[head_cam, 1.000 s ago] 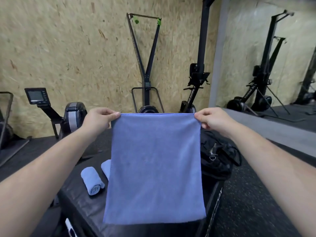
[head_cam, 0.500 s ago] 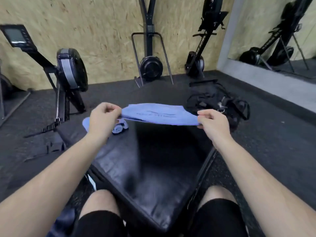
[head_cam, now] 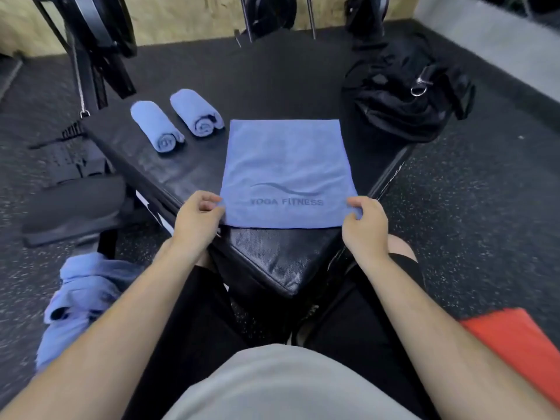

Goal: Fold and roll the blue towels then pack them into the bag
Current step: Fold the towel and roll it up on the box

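Towel: we see the blue towel (head_cam: 285, 165) lying flat on the middle of the surface (head_cam: 272, 259); its printed end faces the near edge
Left hand: the left hand (head_cam: 197, 222) pinches the towel's near-left corner
Right hand: the right hand (head_cam: 366, 228) pinches its near-right corner
Rolls: we find one rolled towel (head_cam: 156, 125) and a second rolled towel (head_cam: 197, 112) side by side by the far-left edge
Bag: the black bag (head_cam: 406, 92) sits at the far-right corner
Floor: we note a loose towel heap (head_cam: 81, 295) left of the surface
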